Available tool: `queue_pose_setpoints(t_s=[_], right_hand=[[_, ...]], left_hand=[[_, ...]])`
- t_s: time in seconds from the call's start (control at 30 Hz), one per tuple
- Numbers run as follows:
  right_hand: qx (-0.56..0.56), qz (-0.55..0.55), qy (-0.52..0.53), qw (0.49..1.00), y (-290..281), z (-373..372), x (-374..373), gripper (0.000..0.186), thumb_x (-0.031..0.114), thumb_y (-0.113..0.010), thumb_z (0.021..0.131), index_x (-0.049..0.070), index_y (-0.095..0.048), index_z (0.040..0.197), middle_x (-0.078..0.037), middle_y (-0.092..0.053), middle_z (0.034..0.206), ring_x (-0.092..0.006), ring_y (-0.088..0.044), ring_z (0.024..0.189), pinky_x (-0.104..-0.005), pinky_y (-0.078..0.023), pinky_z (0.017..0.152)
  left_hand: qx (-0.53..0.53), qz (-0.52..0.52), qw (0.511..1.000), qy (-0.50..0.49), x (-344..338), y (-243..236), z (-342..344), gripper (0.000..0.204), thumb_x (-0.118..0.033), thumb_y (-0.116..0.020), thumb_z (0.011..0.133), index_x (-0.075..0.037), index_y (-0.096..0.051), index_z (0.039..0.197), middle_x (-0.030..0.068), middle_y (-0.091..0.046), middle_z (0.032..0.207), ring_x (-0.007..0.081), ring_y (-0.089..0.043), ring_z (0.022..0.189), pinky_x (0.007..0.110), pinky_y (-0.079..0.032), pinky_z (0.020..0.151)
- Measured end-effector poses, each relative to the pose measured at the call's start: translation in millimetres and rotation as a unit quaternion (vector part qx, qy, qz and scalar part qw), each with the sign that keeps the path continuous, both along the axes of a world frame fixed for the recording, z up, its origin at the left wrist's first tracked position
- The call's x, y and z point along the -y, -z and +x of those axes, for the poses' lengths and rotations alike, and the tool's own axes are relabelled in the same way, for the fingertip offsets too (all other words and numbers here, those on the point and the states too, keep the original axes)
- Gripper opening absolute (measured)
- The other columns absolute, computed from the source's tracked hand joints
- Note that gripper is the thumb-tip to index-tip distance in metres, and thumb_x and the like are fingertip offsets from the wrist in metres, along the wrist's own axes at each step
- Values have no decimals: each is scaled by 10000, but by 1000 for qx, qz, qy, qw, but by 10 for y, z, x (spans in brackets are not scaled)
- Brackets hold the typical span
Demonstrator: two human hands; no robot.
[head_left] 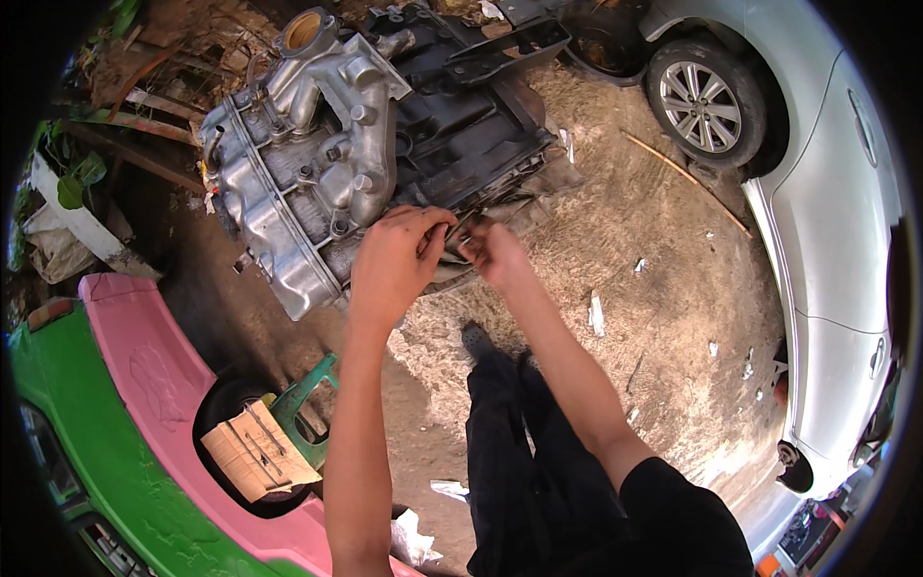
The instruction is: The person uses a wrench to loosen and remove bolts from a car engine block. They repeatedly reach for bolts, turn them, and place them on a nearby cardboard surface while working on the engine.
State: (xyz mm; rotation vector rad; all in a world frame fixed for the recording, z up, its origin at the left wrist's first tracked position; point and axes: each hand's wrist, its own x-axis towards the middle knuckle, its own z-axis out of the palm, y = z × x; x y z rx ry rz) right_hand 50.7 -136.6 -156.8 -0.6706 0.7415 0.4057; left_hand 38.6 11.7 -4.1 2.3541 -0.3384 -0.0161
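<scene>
A silver-and-black engine [288,183] with aluminium cover and manifold fills the upper middle. My left hand [404,260] is at its front lower edge, fingers curled around something dark I cannot make out, its back toward the camera. Just right of it, my right hand [490,250] has its fingers bent around a small dark part at the engine's edge, which is blurred and partly hidden. My fingers hide much of what they touch.
A silver car [827,260] stands right. A pink-and-green vehicle body [96,404] is lower left, near cardboard with metal rods [250,442] on a green stool [312,385]. A black pan [601,43], thin stick [687,183] and paper scraps [596,313] lie about.
</scene>
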Motion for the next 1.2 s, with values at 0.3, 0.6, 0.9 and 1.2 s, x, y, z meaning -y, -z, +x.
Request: queue_pose_setpoints(t_s=[0.3, 0.6, 0.9, 1.2], right_hand=[[73, -209, 1, 975, 381, -303, -368, 427, 19, -569, 998, -152, -537, 1387, -128, -694, 855, -207, -690, 633, -324, -577, 552], [73, -231, -123, 962, 315, -20, 483, 290, 42, -531, 978, -95, -725, 1143, -6, -460, 639, -102, -330, 474, -299, -261, 435], [40, -209, -203, 956, -80, 313, 768, 264, -1, -491, 973, -115, -683, 1114, 12, -412, 649, -77, -281, 488, -291, -221, 425], [3, -149, -250, 957, -26, 434, 817, 272, 13, -485, 1003, -148, -663, 1129, 11, -422, 641, -61, -283, 473, -267, -228, 402]], left_hand=[[29, 14, 999, 29, -22, -12, 20, 165, -9, -696, 913, -34, -762, 1062, 133, -737, 948, 245, -683, 709, 348, -553, 650], [19, 19, 1000, 17, -22, -6, 4, 154, -25, -695, 919, -36, -762, 1058, 128, -739, 949, 250, -696, 719, 352, -559, 669], [26, 27, 999, 24, -25, -5, 17, 148, -31, -699, 914, -38, -760, 1049, 124, -739, 941, 243, -680, 710, 359, -547, 673], [11, 3, 1000, 9, -4, -25, 2, 128, -53, -686, 903, -63, -755, 1010, 107, -623, 706, 299, -650, 799, 438, -528, 730]])
